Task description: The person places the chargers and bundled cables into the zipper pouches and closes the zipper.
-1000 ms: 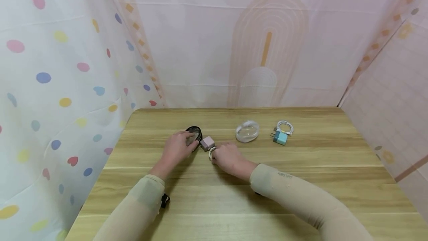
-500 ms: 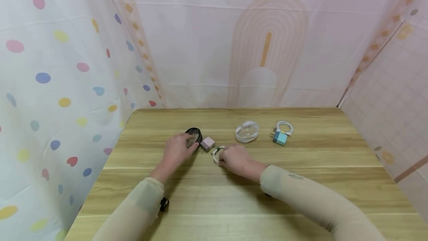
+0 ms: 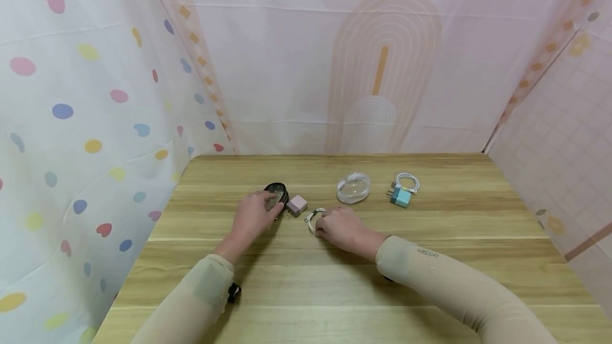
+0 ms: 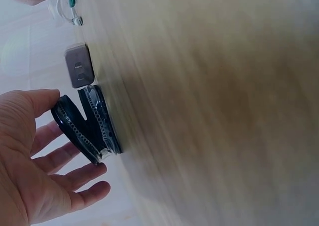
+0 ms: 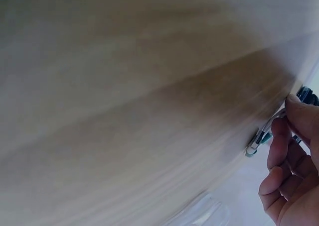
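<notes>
My left hand (image 3: 252,219) holds the raised lid of a small black zip case (image 4: 75,129), thumb at its edge and fingers spread behind it. The case stands partly unzipped, its two halves parted in a V. Beside it on the table lies a pink and grey charger plug (image 3: 297,205), prongs toward the case. To the right of the plug, my right hand (image 3: 345,229) pinches a coiled white charging cable (image 3: 311,222) between thumb and forefinger, low over the wood. A green tie (image 4: 72,1) is wrapped round that cable.
A round clear case (image 3: 353,188) lies farther back, beyond the right hand. At the right sit a turquoise charger plug (image 3: 400,197) and another coiled white cable (image 3: 407,180). Patterned curtains (image 3: 277,68) hang behind the wooden table (image 3: 306,291) and at both sides.
My right hand has drawn the white cable to the right, away from the pink plug, leaving a gap between them. The left hand keeps its hold on the zip case.
</notes>
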Demonstrator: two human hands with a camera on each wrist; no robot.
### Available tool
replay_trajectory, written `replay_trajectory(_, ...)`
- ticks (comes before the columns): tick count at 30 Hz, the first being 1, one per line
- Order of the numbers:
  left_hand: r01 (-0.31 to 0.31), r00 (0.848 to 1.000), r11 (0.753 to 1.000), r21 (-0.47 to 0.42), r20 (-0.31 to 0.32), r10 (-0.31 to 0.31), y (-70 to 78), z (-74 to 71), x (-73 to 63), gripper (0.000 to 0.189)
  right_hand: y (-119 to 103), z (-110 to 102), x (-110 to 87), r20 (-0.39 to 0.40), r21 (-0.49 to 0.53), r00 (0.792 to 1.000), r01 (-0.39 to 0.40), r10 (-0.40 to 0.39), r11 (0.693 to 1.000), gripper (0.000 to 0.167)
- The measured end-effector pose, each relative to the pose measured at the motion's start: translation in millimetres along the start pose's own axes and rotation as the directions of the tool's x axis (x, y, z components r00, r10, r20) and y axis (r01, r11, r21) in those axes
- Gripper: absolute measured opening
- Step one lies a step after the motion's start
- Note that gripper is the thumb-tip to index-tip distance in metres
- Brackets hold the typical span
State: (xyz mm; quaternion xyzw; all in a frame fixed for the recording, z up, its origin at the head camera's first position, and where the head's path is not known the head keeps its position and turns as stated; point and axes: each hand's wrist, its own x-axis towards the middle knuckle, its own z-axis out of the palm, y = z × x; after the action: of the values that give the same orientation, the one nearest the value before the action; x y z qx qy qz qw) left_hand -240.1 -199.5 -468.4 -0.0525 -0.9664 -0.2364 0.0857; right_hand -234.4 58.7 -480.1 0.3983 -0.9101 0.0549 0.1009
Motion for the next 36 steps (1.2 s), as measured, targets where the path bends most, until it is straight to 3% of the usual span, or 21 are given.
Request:
replay_trajectory(8,0.089,0.993,0.985,-0.144,0.091,-0.077,-1.0,-8.6,2.7,0.047,1.9,-2.3,1.3,-0.031,0.021,0.999,-0.034,0.035,0.999,0.013)
replay_trajectory(23,0.117,0.992,0.961,-0.25,0.068,-0.103,-9.8,-13.4,3.8,0.038,10.3,-10.2,-2.8,0.018,0.106,0.997,-0.08,0.079,0.991,0.008)
replay_trajectory(31,0.102,0.994,0.964,-0.247,0.053,-0.092,-10.5,-14.6,3.6,0.036,13.4,-13.9,-5.3,-0.048,0.184,0.996,-0.072,0.082,0.98,0.006)
replay_trajectory(36,0.108,0.994,0.964,-0.244,0.054,-0.097,-9.2,-15.2,4.3,0.036,14.6,-19.2,-4.4,-0.12,0.179,0.989,-0.065,0.087,0.982,0.006)
